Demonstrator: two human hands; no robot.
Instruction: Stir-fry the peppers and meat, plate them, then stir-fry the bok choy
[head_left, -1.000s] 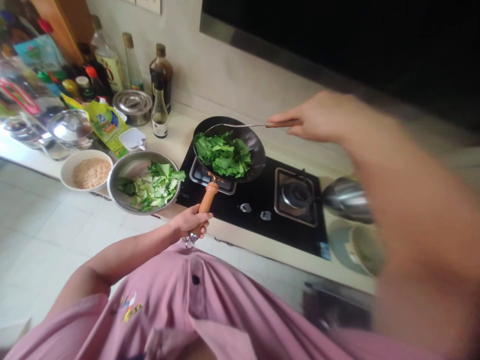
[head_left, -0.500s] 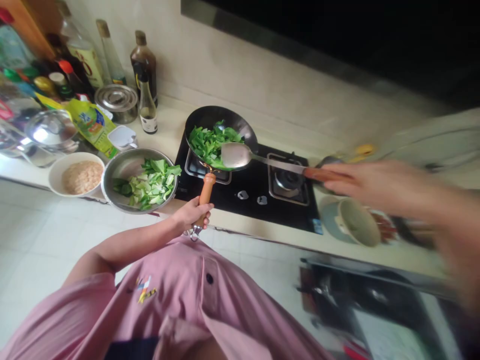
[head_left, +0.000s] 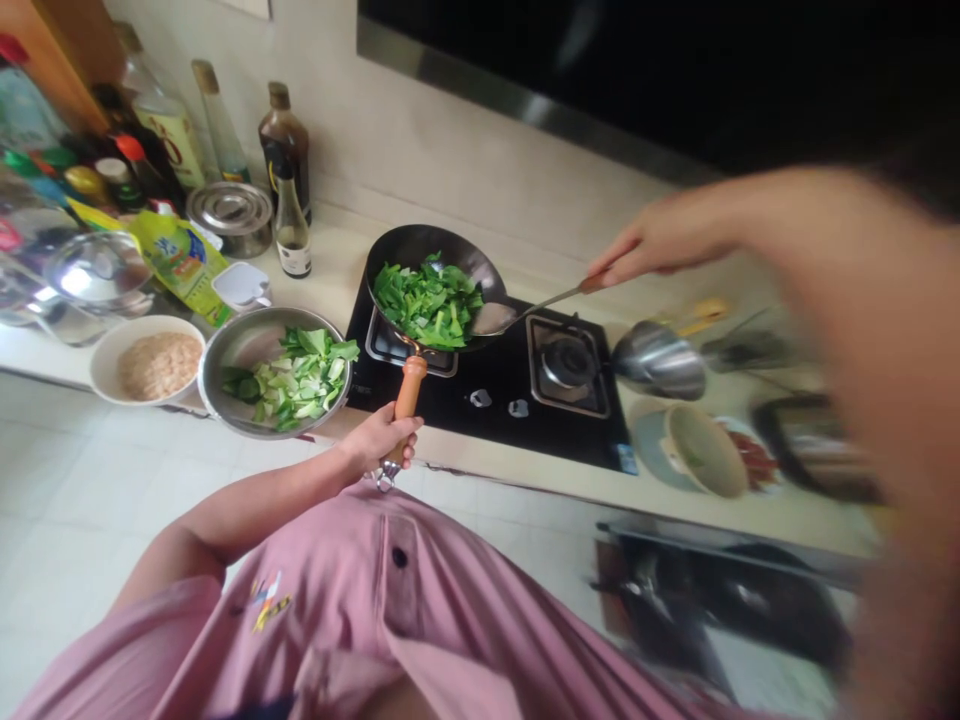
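My left hand [head_left: 384,438] is wrapped round the wooden handle of a dark wok [head_left: 480,265], which sits over the left burner. Chopped green leaves [head_left: 431,300] lie heaped in the wok. With its fingers closed on the wooden grip, my right hand [head_left: 649,240] holds a metal spatula [head_left: 496,318], raised at the handle end. The spatula's blade rests at the right inner side of the wok, beside the leaves. Left of the wok handle, a steel pan [head_left: 217,350] contains more cut greens [head_left: 304,375].
A white bowl [head_left: 101,360] of pale pinkish food stands at the counter's left. Behind it are a yellow bag [head_left: 180,265], a lidded steel pot [head_left: 229,215] and several bottles [head_left: 289,235]. Right of the stove [head_left: 480,425] are a steel bowl [head_left: 660,360] and a beige bowl [head_left: 709,450].
My right hand has risen and moved left, tilting the spatula. Its blade has shifted from over the leaves to the wok's right side. My left hand keeps its hold on the handle.
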